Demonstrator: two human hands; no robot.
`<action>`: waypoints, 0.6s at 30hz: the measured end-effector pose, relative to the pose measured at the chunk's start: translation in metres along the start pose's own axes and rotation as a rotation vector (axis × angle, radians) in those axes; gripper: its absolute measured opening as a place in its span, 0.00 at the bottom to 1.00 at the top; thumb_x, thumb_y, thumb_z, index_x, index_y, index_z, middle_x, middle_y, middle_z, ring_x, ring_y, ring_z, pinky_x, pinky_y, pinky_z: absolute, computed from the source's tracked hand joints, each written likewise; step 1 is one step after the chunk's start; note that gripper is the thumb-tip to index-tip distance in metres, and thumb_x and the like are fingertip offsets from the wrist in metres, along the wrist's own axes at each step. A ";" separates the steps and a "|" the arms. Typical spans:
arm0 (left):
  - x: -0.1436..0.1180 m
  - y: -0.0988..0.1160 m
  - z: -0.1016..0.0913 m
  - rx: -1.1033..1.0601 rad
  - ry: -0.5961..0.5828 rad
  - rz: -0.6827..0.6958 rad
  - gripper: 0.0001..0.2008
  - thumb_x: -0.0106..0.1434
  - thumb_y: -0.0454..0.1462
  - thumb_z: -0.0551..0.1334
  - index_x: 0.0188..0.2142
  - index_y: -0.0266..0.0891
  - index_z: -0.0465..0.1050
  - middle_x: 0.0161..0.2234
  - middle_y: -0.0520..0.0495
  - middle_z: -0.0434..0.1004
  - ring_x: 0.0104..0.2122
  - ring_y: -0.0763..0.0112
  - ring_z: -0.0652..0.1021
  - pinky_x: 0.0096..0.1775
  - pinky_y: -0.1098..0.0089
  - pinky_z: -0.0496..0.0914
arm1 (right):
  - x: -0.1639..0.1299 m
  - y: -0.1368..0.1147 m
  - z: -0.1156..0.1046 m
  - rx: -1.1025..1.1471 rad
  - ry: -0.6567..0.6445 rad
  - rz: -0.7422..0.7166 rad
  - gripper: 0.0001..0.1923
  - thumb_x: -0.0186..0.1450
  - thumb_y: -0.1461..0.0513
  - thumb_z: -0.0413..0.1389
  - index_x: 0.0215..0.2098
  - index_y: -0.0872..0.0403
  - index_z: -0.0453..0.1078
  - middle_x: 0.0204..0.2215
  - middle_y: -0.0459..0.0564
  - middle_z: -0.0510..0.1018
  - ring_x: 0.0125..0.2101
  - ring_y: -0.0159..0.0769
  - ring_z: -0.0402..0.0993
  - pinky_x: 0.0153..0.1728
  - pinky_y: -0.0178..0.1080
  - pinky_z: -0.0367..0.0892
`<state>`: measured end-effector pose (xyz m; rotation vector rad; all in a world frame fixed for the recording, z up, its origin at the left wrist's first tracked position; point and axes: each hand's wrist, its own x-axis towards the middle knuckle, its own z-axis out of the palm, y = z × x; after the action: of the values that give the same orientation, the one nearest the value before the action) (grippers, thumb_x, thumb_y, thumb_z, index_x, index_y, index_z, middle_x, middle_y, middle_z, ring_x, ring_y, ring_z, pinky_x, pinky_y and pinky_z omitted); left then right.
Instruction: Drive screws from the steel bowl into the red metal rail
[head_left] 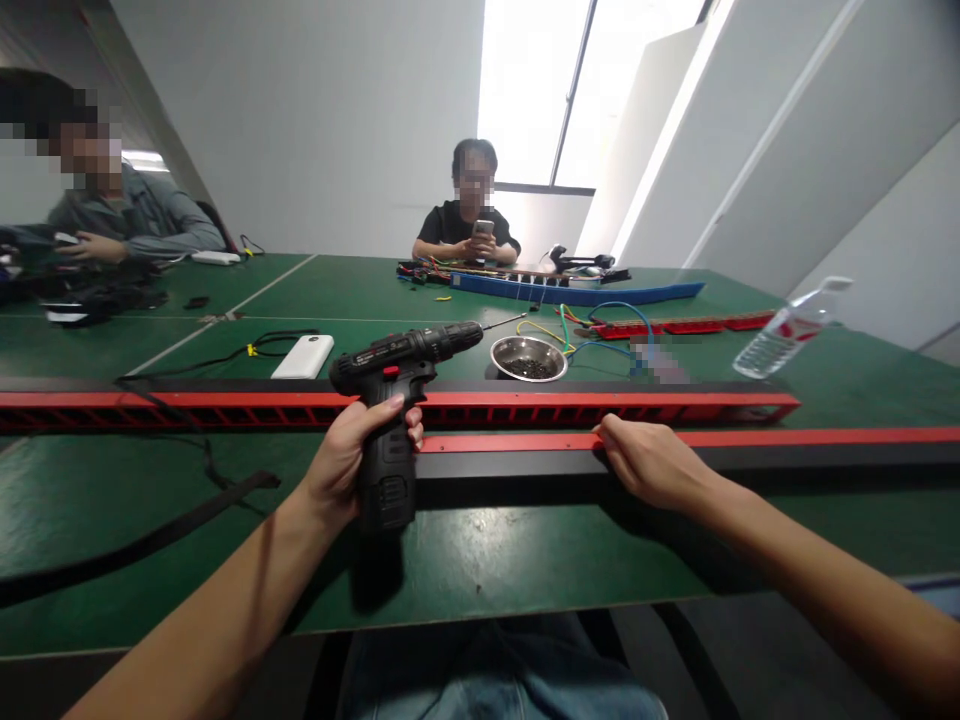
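At the green table's near edge my left hand (341, 462) grips a heavy black cordless drill (397, 400) by its handle, my right hand (652, 462) flat on the stiff red-and-black rail (750, 448).

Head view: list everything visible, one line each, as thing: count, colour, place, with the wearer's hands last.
Long slotted red-and-black metal strip: 1, across table centre.
Plain red-and-black bar: 1, nearer edge.
Black cordless drill: 1, upright, centre.
Round steel bowl: 1, silver, behind strip.
White power bank: 1, left of bowl.
Clear plastic bottle: 1, tilted, right.
Blue strip: 1, far side.
Green table: 1.
Seated people: 2, far side.
Left hand: grips drill.
Right hand: rests on bar.
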<state>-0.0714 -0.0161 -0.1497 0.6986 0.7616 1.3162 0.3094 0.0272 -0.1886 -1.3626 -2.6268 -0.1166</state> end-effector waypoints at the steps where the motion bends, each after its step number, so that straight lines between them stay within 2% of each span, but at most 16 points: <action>1: 0.001 -0.003 0.000 0.007 -0.011 -0.001 0.05 0.60 0.34 0.68 0.34 0.32 0.76 0.30 0.46 0.75 0.28 0.71 0.76 0.32 0.72 0.76 | -0.001 0.001 -0.001 0.020 -0.005 0.015 0.06 0.73 0.60 0.44 0.38 0.51 0.60 0.30 0.53 0.77 0.29 0.44 0.76 0.31 0.40 0.61; 4: 0.003 -0.008 0.001 0.047 -0.035 -0.004 0.07 0.60 0.35 0.69 0.34 0.32 0.75 0.31 0.46 0.75 0.28 0.71 0.76 0.30 0.72 0.76 | 0.003 0.002 -0.006 0.194 -0.006 0.080 0.08 0.75 0.59 0.43 0.40 0.51 0.60 0.32 0.52 0.79 0.30 0.42 0.77 0.33 0.40 0.63; 7: 0.003 -0.010 0.002 0.104 -0.022 -0.014 0.08 0.59 0.35 0.70 0.34 0.31 0.76 0.31 0.45 0.75 0.28 0.70 0.76 0.30 0.72 0.76 | 0.024 0.006 -0.017 0.356 0.015 0.142 0.11 0.76 0.57 0.42 0.39 0.51 0.62 0.32 0.51 0.80 0.31 0.39 0.77 0.36 0.39 0.65; 10: 0.003 -0.010 0.004 0.147 0.013 -0.011 0.09 0.59 0.36 0.71 0.33 0.30 0.76 0.30 0.45 0.76 0.27 0.70 0.77 0.29 0.72 0.76 | 0.062 0.015 -0.027 0.353 0.049 0.183 0.12 0.75 0.55 0.46 0.38 0.52 0.66 0.30 0.50 0.80 0.28 0.38 0.75 0.33 0.38 0.64; 12: 0.003 -0.010 0.003 0.169 0.030 -0.008 0.10 0.58 0.36 0.71 0.33 0.30 0.77 0.29 0.45 0.76 0.26 0.70 0.77 0.29 0.72 0.76 | 0.094 0.022 -0.029 0.346 0.020 0.149 0.11 0.73 0.55 0.50 0.39 0.53 0.69 0.33 0.51 0.81 0.31 0.38 0.76 0.34 0.37 0.65; 14: 0.004 -0.010 0.003 0.177 0.049 -0.003 0.09 0.57 0.36 0.72 0.33 0.30 0.77 0.29 0.45 0.77 0.26 0.70 0.77 0.29 0.73 0.76 | 0.126 0.027 -0.027 0.270 0.003 0.113 0.09 0.69 0.57 0.56 0.39 0.55 0.73 0.36 0.52 0.82 0.34 0.39 0.76 0.35 0.36 0.64; 18: 0.004 -0.011 0.001 0.170 0.088 -0.001 0.08 0.58 0.35 0.71 0.32 0.30 0.78 0.29 0.44 0.77 0.26 0.70 0.78 0.28 0.73 0.77 | 0.178 0.031 -0.011 0.244 -0.089 0.225 0.09 0.66 0.61 0.58 0.40 0.57 0.79 0.37 0.53 0.83 0.35 0.37 0.77 0.35 0.35 0.64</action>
<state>-0.0639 -0.0134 -0.1579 0.7789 0.9524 1.2983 0.2357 0.1859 -0.1435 -1.5911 -2.4338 0.2907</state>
